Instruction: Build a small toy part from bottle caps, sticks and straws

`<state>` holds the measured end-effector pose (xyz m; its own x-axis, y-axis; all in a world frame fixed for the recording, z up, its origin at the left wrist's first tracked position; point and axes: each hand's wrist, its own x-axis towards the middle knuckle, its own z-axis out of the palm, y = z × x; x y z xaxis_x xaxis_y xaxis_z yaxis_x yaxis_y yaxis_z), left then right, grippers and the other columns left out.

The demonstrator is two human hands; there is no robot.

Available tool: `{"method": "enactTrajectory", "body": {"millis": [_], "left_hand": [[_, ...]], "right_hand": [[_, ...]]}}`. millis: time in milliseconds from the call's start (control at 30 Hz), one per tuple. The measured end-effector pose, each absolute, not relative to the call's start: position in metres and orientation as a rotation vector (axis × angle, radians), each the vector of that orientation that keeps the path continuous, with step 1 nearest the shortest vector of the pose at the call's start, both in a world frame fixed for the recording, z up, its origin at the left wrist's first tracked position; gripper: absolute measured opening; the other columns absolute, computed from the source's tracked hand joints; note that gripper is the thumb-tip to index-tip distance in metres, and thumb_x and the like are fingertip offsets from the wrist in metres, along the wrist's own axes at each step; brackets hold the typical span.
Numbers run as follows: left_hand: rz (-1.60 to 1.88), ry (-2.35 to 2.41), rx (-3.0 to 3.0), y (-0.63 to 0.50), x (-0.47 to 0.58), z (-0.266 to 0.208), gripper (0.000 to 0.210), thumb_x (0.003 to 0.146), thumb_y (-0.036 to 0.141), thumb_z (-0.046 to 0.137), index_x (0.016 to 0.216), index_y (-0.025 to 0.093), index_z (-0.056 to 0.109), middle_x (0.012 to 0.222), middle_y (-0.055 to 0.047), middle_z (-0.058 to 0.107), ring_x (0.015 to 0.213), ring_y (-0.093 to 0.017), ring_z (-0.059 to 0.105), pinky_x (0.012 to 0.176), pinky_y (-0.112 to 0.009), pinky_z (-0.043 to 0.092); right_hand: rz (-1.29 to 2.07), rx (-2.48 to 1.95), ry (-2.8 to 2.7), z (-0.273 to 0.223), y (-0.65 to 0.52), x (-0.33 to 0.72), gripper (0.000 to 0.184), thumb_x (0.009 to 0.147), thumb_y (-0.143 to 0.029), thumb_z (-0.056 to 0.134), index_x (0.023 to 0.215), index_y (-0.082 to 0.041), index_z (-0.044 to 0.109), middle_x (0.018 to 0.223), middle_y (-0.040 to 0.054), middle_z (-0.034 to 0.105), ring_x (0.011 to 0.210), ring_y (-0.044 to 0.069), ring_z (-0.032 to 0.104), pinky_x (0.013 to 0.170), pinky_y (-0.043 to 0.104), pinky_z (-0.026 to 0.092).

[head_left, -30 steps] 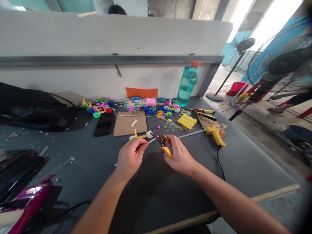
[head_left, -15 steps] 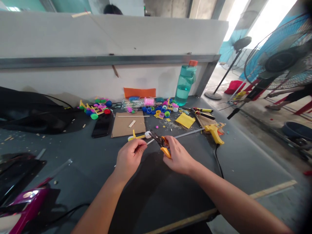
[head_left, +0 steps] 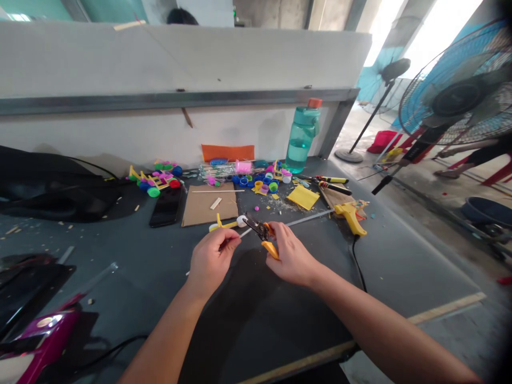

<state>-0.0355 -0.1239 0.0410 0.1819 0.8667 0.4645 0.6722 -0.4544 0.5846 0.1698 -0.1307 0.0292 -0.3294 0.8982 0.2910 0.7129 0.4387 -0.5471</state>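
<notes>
My left hand [head_left: 213, 257] pinches a thin pale stick [head_left: 245, 232], whose far end reaches the jaws of a pair of pliers. The pliers [head_left: 261, 230], dark-jawed with orange handles, are gripped in my right hand [head_left: 293, 255]. Just beyond my fingers lies a small yellow frame [head_left: 228, 225] with white round caps at its ends. Behind it, a brown cardboard piece [head_left: 208, 212] carries another thin stick [head_left: 219, 191] and a short pale strip [head_left: 216, 203]. Whether the jaws press on the stick I cannot tell.
A yellow glue gun [head_left: 352, 217] lies to the right, its cord trailing forward. Coloured bottle caps [head_left: 258, 184], a teal water bottle [head_left: 303, 137], a yellow sheet [head_left: 303, 197] and a black phone [head_left: 165, 206] line the back. A purple object [head_left: 52, 341] stands at front left.
The whole view shifts very slightly. Both hands, the stick and the pliers keep nearly the same position.
</notes>
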Motion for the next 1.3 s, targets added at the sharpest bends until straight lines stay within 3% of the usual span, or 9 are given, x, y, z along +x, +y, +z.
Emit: {"method": "enactTrajectory", "body": {"millis": [133,367,600,1300], "left_hand": [[1.136,1.470,2.224,-0.124,-0.035,0.041,0.010,0.086,0.026,0.054,0.081,0.021,0.061,0.078,0.000,0.066,0.072,-0.014,0.060,0.070,-0.025,0.046],[1.112,1.464,2.203,-0.126,-0.033,0.041,0.013,0.086,0.029,0.052,0.081,0.021,0.060,0.078,-0.001,0.065,0.072,-0.015,0.060,0.070,-0.025,0.046],[1.056,1.440,2.160,-0.126,-0.032,0.039,0.014,0.088,0.030,0.050,0.087,0.020,0.061,0.080,-0.002,0.066,0.071,-0.015,0.061,0.066,-0.024,0.045],[1.153,1.478,1.904,-0.125,-0.031,0.037,0.008,0.080,0.029,0.063,0.080,0.021,0.067,0.073,0.002,0.067,0.062,-0.011,0.060,0.061,-0.021,0.046]], "right_hand": [[0.472,-1.330,-2.171,0.031,-0.131,0.171,0.049,0.068,-0.016,0.049,0.115,-0.014,0.038,0.105,0.0135,0.053,0.100,0.025,0.051,0.090,0.040,0.043],[0.436,-1.395,-2.185,0.040,-0.135,0.172,0.032,0.067,-0.016,0.048,0.099,-0.018,0.042,0.088,0.0084,0.057,0.078,0.022,0.055,0.070,0.033,0.045],[0.396,-1.491,-2.195,0.042,-0.138,0.169,0.028,0.068,-0.016,0.048,0.095,-0.019,0.042,0.084,0.0064,0.058,0.074,0.021,0.057,0.064,0.029,0.042],[0.406,-1.332,-2.137,0.028,-0.133,0.166,0.048,0.062,-0.016,0.051,0.109,-0.017,0.040,0.098,0.0089,0.052,0.092,0.023,0.049,0.084,0.037,0.044]]}}
